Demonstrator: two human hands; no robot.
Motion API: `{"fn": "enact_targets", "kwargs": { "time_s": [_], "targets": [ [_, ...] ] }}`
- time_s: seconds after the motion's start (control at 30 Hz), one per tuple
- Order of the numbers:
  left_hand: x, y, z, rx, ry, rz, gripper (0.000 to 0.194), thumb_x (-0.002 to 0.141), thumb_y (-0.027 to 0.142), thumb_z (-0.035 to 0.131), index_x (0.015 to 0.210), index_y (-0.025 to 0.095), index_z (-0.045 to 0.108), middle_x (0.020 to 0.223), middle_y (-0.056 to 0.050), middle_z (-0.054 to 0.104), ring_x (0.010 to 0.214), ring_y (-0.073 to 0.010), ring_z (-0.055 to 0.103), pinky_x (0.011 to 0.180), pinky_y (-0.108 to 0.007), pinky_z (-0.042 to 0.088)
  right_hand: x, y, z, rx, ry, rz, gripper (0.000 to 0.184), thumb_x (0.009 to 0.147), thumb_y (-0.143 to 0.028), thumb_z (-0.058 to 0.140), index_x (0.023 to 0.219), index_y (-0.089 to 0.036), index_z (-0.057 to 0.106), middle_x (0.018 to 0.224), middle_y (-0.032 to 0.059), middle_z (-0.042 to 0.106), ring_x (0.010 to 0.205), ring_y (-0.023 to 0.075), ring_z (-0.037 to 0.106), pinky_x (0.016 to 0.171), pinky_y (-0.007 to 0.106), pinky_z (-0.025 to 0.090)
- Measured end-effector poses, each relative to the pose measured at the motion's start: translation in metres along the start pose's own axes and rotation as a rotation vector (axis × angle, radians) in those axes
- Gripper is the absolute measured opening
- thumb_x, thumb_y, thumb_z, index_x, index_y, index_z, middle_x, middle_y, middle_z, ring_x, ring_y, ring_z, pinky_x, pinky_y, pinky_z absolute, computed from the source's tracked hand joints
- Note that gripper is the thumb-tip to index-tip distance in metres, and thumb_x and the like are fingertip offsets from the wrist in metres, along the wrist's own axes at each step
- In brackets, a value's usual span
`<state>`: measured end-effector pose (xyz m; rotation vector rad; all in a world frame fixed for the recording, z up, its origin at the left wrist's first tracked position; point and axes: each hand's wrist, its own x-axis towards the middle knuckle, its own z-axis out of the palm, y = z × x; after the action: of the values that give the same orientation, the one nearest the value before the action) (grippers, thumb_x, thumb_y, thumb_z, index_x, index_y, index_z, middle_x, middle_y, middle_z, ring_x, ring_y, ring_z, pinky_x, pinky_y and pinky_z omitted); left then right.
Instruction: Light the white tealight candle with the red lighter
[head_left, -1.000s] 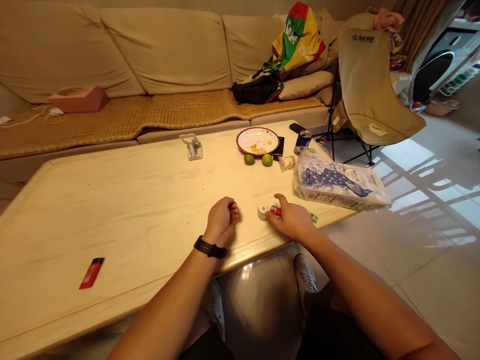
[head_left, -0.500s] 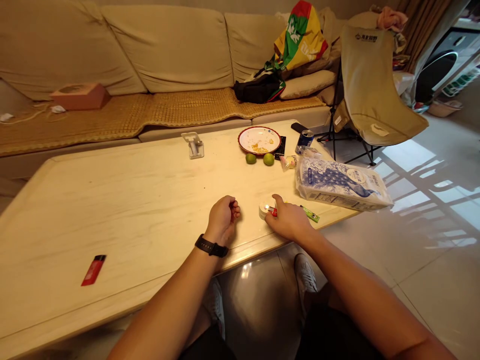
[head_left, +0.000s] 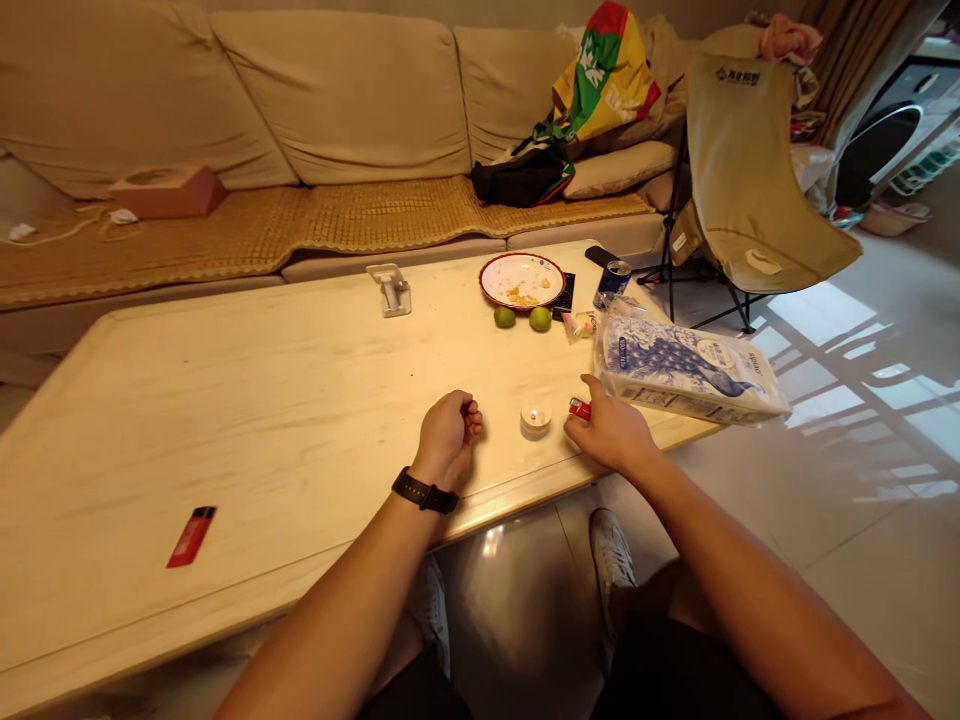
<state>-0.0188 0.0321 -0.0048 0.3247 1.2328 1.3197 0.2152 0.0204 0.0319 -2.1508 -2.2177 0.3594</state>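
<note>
Bench (head_left: 225, 420): pale and long, it carried everything below.
Left hand (head_left: 446, 435): was clenched, fingers hid its inside.
Right hand (head_left: 607, 430): was grasping a red lighter (head_left: 578, 408), mostly hidden by fingers.
Tea light candle (head_left: 535, 420): stood on bench, just beside right hand; flame was hard to make out.

Print on the camp chair (head_left: 737, 76) and peacock-printed tissue pack (head_left: 694, 370) is too small to read.

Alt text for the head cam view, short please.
A right hand holds a red plastic lighter beside a small white round tealight candle with a tiny flame on a cream rectangular table. A closed left hand wearing a black wristwatch rests nearby.
</note>
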Motion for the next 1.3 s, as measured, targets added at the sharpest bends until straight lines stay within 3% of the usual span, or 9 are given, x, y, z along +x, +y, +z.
{"fn": "enact_targets", "kwargs": {
  "time_s": [0.3, 1.3],
  "targets": [
    [0.0001, -0.0009, 0.0005, 0.005, -0.002, -0.002, 0.009, 0.072, 0.016, 0.059, 0.066, 0.016, 0.052, 0.061, 0.001, 0.05, 0.047, -0.0078, 0.046, 0.04, -0.02, 0.036, -0.0031, 0.0128, -0.0004, -0.029, -0.005, 0.028, 0.069, 0.088, -0.045, 0.049, 0.15, -0.017, 0.035, 0.105, 0.0147, 0.073, 0.096, 0.0331, 0.069, 0.078, 0.037, 0.045],
    [-0.0031, -0.0001, 0.0017, 0.013, -0.003, -0.005, 0.009, 0.072, 0.016, 0.059, 0.066, 0.017, 0.051, 0.061, 0.001, 0.051, 0.048, -0.0077, 0.047, 0.04, -0.02, 0.037, -0.0038, 0.0093, 0.0004, -0.021, -0.028, 0.03, 0.069, 0.087, -0.048, 0.051, 0.149, -0.018, 0.036, 0.107, 0.0137, 0.073, 0.099, 0.0329, 0.068, 0.08, 0.037, 0.045]
  ]
}}
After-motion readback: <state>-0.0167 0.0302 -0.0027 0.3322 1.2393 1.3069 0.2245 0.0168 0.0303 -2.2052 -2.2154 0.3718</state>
